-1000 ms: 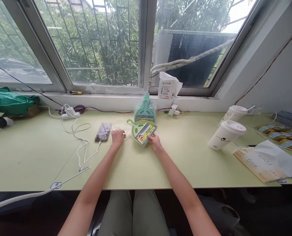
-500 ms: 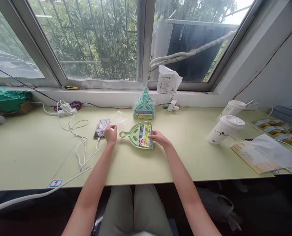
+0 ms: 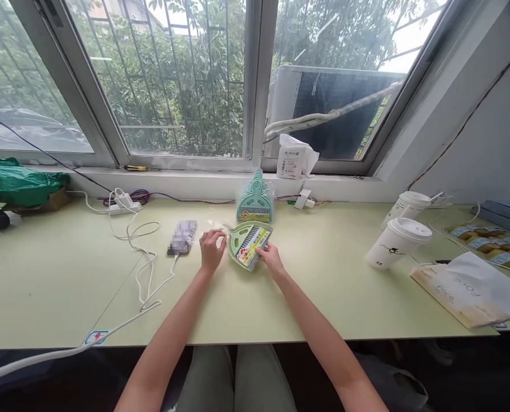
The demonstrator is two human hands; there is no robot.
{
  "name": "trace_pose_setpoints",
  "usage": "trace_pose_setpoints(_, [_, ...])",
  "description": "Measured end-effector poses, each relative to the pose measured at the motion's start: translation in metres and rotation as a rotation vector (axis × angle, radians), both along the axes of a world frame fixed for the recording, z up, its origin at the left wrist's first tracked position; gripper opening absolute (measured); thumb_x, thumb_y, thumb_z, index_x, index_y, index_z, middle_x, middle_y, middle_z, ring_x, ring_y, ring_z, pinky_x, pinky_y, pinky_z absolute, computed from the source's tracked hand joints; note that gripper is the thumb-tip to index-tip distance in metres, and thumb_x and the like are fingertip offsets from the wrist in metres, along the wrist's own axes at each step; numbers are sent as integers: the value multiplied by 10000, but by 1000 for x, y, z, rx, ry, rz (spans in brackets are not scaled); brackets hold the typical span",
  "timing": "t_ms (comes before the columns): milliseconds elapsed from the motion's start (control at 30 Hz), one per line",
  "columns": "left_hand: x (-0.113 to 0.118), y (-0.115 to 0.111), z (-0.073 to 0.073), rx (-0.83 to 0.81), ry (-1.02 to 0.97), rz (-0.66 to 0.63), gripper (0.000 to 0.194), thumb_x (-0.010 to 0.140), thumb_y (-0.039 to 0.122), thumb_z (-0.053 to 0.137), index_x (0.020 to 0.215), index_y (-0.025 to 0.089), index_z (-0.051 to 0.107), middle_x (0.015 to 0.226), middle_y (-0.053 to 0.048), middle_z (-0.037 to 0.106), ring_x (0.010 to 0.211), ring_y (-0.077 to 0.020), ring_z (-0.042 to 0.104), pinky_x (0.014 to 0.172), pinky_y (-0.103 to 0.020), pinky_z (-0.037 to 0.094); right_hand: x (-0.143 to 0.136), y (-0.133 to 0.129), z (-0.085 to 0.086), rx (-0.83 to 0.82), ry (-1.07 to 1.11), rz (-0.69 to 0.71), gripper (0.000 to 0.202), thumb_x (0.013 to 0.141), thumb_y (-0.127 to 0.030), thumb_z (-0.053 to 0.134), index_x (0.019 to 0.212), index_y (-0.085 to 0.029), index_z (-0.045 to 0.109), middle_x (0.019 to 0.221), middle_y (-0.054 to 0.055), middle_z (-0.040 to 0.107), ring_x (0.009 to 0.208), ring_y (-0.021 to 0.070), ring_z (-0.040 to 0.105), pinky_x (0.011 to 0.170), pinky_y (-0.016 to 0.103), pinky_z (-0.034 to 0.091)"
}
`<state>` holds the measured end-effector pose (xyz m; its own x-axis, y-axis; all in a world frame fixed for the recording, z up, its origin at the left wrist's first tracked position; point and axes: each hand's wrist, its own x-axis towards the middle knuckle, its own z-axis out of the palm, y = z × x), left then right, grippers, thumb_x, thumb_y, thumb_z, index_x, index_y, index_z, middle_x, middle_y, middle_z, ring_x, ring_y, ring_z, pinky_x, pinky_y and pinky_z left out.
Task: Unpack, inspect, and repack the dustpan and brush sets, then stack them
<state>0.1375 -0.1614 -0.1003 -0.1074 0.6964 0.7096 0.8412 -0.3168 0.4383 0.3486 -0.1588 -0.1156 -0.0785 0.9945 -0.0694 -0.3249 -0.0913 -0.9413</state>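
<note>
A small light-green dustpan [image 3: 234,242] lies tilted on the table, with a striped grey brush [image 3: 252,236] and a yellow-and-white printed label on top of it. My right hand [image 3: 271,258] grips the lower right edge of the set, thumb over the label and fingers under it. At the other end, my left hand [image 3: 212,250] is closed in a pinch at the handle, most of which it hides. Clear plastic film [image 3: 216,225] shows just beyond these fingers. Behind the dustpan stands a stack of teal dustpan sets [image 3: 255,201] in clear wrap.
Left of my left hand lies a phone-like item [image 3: 182,237], blurred out, on a white cable [image 3: 151,263]. A power strip [image 3: 125,205] sits farther back. Two white cups [image 3: 398,243] and a paper bag [image 3: 465,289] are on the right. Window above.
The dustpan has turned, its right side swinging up and away. My left hand has moved right from beside the phone-like item to the handle. My view has tilted up slightly.
</note>
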Motion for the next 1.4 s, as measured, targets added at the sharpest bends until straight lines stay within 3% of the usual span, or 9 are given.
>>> trace_pose_setpoints(133, [6,-5,2,14,84,-96,129,861,265,539,853,216,658,982,-74,667,992,-246,557,944,-415,328,-10,-2,-2,8,29,141,424,576,-288,814,941,-178,629,917,77,733,855,250,701,780,404,574])
trace_pose_setpoints(267, [11,-11,6,95,40,-166,198,839,292,576,1016,226,635,1151,-88,628,1151,-254,511,1064,-453,257,-17,-7,2,57,80,59,510,565,-348,823,1000,-184,614,956,77,727,883,251,693,800,418,566])
trace_pose_setpoints(433, [19,-11,16,232,-674,-15,882,765,448,669,1463,225,179,1561,-138,142,1427,-258,186,1146,-446,196,-21,-8,2,73,168,-78,439,619,-378,790,967,-163,628,1071,96,696,984,245,662,888,406,540])
trace_pose_setpoints(533, [23,-6,17,-154,-1195,-382,764,811,557,568,1436,231,272,1519,-133,293,1368,-282,338,1102,-450,309,-22,-9,2,76,199,-49,429,614,-368,795,949,-156,633,1057,95,698,973,242,662,883,396,542])
trace_pose_setpoints(600, [27,-3,13,-469,-1390,-665,650,839,592,495,1332,170,446,1385,-157,492,1269,-314,471,1048,-470,382,-24,-10,3,85,196,-49,426,614,-372,794,941,-156,628,1015,91,706,939,235,669,854,387,551])
trace_pose_setpoints(667, [32,-3,6,-662,-1489,-780,561,860,554,489,1220,128,547,1245,-161,610,1171,-316,559,999,-458,436,-27,-12,3,91,185,-91,446,612,-382,790,958,-164,611,979,83,708,900,228,675,809,378,562])
trace_pose_setpoints(967, [43,-7,-10,-948,-1333,-815,420,821,333,636,1182,121,598,1126,-147,675,976,-237,660,714,-279,546,-22,-7,-2,44,127,-233,411,577,-377,769,881,-197,561,944,75,708,869,235,676,752,358,567])
trace_pose_setpoints(1200, [46,-15,-8,-969,-1213,-841,485,777,369,683,1187,121,604,1107,-167,675,975,-272,666,759,-344,554,-10,0,5,48,121,-140,421,539,-334,799,860,-194,565,917,72,706,876,253,676,763,397,568])
trace_pose_setpoints(1400, [66,-23,-5,-990,-1176,-1045,509,801,406,656,1248,181,565,1253,-164,603,1182,-290,557,888,-389,507,-13,-7,16,110,197,-188,458,598,-354,777,970,-203,555,974,73,690,888,239,675,800,402,569])
